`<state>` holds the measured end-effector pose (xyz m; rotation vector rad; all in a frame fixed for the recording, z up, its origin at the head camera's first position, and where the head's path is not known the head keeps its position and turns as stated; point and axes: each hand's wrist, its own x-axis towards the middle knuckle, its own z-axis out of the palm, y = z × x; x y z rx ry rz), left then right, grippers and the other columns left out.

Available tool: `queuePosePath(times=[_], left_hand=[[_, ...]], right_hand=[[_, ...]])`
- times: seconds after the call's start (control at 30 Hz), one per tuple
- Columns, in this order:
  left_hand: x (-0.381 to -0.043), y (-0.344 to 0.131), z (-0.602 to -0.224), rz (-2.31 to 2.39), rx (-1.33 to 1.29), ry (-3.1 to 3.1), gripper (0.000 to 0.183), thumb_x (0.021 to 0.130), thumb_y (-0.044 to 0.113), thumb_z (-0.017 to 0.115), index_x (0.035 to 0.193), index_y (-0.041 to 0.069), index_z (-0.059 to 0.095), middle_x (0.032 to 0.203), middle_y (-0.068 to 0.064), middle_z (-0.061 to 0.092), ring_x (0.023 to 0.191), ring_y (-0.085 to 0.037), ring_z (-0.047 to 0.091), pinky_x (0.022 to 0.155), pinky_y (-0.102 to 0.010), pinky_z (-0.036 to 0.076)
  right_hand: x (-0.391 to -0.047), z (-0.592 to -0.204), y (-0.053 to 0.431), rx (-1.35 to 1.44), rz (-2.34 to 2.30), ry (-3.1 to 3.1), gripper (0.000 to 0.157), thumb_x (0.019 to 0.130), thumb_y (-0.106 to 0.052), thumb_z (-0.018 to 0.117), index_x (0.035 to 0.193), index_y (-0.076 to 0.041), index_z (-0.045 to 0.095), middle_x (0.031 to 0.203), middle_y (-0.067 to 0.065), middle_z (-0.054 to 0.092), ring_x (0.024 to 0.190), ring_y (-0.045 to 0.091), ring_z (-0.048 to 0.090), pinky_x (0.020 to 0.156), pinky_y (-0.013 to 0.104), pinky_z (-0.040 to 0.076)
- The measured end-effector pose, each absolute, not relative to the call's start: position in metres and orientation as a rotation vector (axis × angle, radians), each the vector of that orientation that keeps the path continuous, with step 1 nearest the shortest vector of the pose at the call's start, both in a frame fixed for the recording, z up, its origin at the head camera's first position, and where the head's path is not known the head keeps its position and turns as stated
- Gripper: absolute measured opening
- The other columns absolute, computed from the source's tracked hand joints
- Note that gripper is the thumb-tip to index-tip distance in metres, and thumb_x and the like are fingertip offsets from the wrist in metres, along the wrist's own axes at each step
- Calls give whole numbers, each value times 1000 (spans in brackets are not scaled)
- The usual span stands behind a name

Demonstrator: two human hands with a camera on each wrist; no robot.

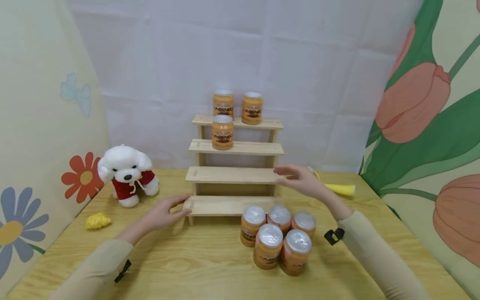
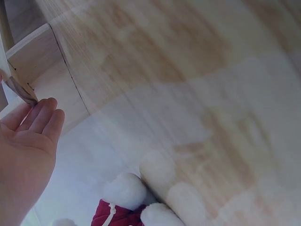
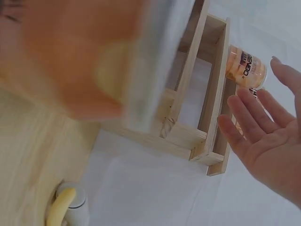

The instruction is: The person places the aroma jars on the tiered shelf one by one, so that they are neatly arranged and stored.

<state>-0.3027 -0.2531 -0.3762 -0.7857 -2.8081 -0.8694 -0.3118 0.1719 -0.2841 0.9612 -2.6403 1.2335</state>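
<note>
Silver-topped orange can (image 3: 70, 56) looming blurred in our right wrist view, and we count five cans (image 1: 268, 250) clustered before the wooden stepped rack's (image 1: 277, 160) lower right, three more up on its top two tiers (image 1: 258, 148)! Our left hand (image 1: 163, 212), spread wide, touches the bottom tier's (image 1: 215, 206) left end; our right hand (image 1: 301, 179) is wide too, by the next tier's (image 1: 232, 176) right end.

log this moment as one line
left hand: touching left side of wooden tiered rack | right hand: empty, near rack's right side | rack: three orange cans | table: five orange cans
</note>
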Motion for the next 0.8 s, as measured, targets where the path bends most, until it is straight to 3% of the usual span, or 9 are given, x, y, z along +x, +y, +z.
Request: queuePosePath(times=[0.27, 0.5, 0.8], left_hand=[[-307, -255, -376, -848, -807, -2803, 59, 93, 35, 58, 136, -5, 46, 134, -26, 50, 120, -43, 50, 98, -55, 44], [-307, -255, -379, -851, -812, -2800, 60, 93, 36, 57, 136, -4, 46, 134, -25, 50, 120, -42, 50, 98, -54, 44], [-305, -255, -379, -870, -801, -2808, 60, 94, 37, 57, 137, -4, 45, 136, -25, 48, 121, -43, 49, 98, -54, 44]], right_hand=[[-291, -308, 185, 974, 1265, -2625, 43, 91, -17, 63, 129, 1, 54, 128, 19, 57, 118, 32, 55, 100, 49, 44], [-276, -323, 200, 958, 1205, -2688, 43, 90, -21, 63, 130, -6, 55, 131, 17, 56, 118, 32, 55, 100, 47, 46], [-270, -337, 221, 1105, 1253, -2715, 44, 90, -15, 63, 130, 2, 52, 127, 24, 56, 113, 41, 56, 96, 45, 49]])
